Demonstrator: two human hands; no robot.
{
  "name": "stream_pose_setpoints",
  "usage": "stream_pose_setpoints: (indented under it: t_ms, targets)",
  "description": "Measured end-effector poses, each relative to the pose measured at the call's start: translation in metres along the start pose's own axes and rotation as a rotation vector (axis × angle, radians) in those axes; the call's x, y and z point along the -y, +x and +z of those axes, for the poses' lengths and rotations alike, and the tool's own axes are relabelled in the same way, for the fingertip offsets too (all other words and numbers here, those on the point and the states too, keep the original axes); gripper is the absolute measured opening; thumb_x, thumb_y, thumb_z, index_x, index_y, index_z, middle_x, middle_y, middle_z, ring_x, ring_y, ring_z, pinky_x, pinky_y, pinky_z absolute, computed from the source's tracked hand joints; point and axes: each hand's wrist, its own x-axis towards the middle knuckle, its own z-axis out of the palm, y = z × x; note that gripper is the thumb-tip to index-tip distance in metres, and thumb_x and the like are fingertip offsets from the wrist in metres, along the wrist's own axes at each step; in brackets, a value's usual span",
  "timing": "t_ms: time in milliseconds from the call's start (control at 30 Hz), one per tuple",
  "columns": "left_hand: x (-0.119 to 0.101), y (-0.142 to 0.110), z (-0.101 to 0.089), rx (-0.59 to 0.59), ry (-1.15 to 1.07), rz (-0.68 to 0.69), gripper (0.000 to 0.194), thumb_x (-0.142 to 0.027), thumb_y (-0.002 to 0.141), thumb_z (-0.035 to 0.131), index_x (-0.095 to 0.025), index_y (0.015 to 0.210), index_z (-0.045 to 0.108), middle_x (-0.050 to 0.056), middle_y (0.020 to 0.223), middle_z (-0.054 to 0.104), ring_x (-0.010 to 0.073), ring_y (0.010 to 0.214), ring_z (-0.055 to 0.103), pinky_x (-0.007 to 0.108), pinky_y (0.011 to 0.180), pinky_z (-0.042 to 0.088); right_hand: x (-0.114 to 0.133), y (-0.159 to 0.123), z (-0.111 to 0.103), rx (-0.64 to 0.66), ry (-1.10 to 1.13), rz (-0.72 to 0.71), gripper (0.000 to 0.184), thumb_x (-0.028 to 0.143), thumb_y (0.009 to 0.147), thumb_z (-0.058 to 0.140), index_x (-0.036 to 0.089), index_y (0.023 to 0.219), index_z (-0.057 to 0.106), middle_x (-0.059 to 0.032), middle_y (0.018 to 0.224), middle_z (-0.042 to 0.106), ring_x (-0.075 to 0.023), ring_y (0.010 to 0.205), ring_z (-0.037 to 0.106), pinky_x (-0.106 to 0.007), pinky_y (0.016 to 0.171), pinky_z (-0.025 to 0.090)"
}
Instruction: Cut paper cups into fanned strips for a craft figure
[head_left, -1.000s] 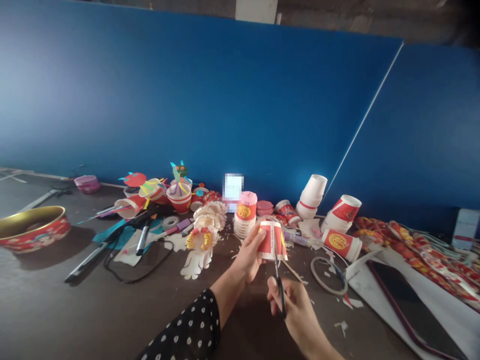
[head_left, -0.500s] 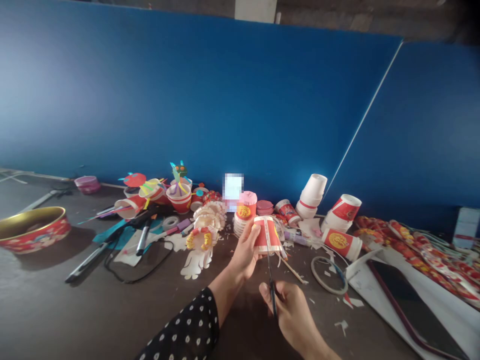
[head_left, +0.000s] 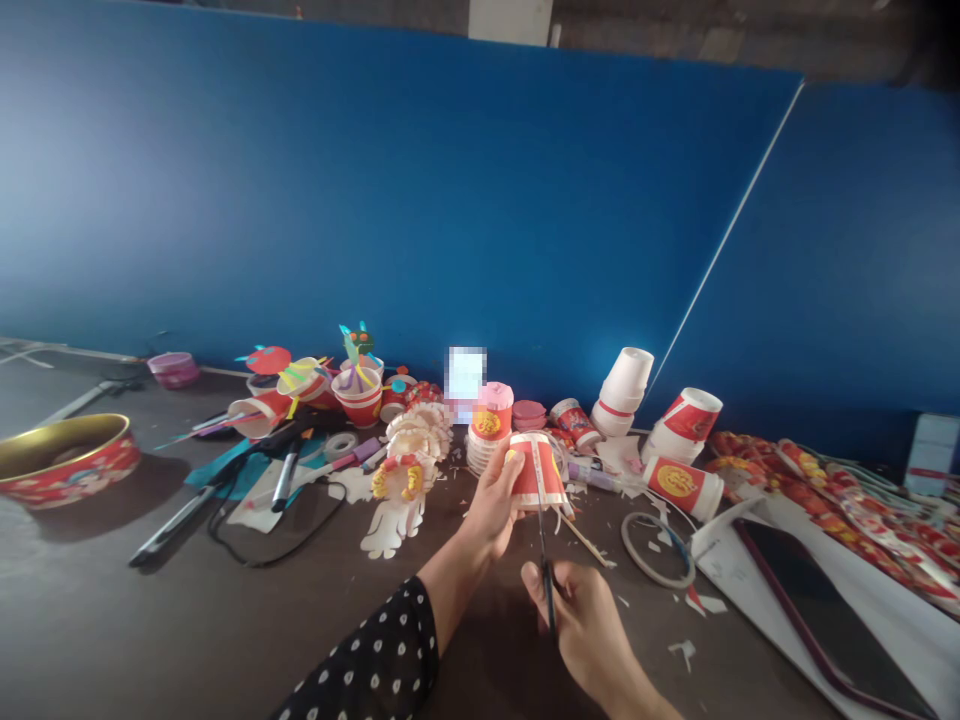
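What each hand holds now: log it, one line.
left hand: paper cup | right hand: scissors | blades: at cup's lower edge | table: paper scraps

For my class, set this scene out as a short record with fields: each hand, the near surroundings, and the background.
Left hand: the left hand grips a red-and-white paper cup
Right hand: the right hand holds scissors, blades at the cup's lower edge
Far left: gold-lined red bowl
Right: dark-screened phone, lying face up
Near right hand: white scraps
Background: blue panel
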Motion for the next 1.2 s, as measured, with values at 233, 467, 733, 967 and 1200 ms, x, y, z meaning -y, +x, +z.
stream_pose_setpoints:
  t_ms: [233, 467, 733, 967, 1200]
  targets:
    - [0.0, 0.001, 0.0, -0.027, 0.006, -0.014, 0.046, -0.04, 0.073, 0.057, -0.028, 0.116, 0.045, 0.004, 0.093, 0.061, 0.0162, 0.067, 0.06, 0.026, 0.053, 0.046, -0.003, 0.0, 0.001, -0.049, -0.009, -0.006, 0.051, 0.058, 0.075, 0.043, 0.018, 0.044, 0.038, 0.0047, 0.041, 0.032, -0.0071, 0.041, 0.03, -0.022, 0.042, 0.02]
    - [0.0, 0.001, -0.001, -0.019, 0.022, -0.01, 0.046, -0.041, 0.072, 0.058, -0.027, 0.115, 0.046, 0.003, 0.087, 0.06, 0.0135, 0.061, 0.057, 0.022, 0.049, 0.043, -0.011, 0.002, 0.004, -0.063, -0.005, 0.019, 0.052, 0.059, 0.076, 0.041, 0.018, 0.046, 0.038, 0.0044, 0.039, 0.035, -0.007, 0.039, 0.032, -0.022, 0.04, 0.02]
    - [-0.002, -0.001, 0.002, -0.016, 0.01, -0.008, 0.042, -0.04, 0.073, 0.057, -0.026, 0.112, 0.048, 0.002, 0.083, 0.06, 0.0103, 0.057, 0.055, 0.019, 0.046, 0.04, -0.012, -0.001, 0.006, -0.072, 0.035, 0.033, 0.051, 0.058, 0.076, 0.043, 0.017, 0.047, 0.043, 0.0033, 0.038, 0.04, -0.008, 0.039, 0.038, -0.021, 0.041, 0.025]
    - [-0.001, 0.0, 0.002, -0.005, -0.019, 0.004, 0.044, -0.039, 0.073, 0.057, -0.026, 0.114, 0.047, 0.003, 0.087, 0.062, 0.0138, 0.064, 0.059, 0.022, 0.052, 0.045, -0.011, 0.001, 0.006, -0.062, 0.054, 0.029, 0.051, 0.058, 0.074, 0.047, 0.017, 0.044, 0.043, 0.0026, 0.039, 0.043, -0.0085, 0.04, 0.039, -0.02, 0.041, 0.027]
    - [0.008, -0.001, 0.003, 0.025, -0.015, -0.019, 0.057, -0.035, 0.07, 0.062, -0.028, 0.123, 0.041, 0.004, 0.097, 0.061, 0.0131, 0.069, 0.058, 0.019, 0.05, 0.044, -0.003, 0.004, 0.0, -0.083, 0.074, 0.03, 0.051, 0.057, 0.075, 0.044, 0.017, 0.044, 0.042, 0.0024, 0.041, 0.042, -0.0085, 0.043, 0.037, -0.02, 0.044, 0.028]
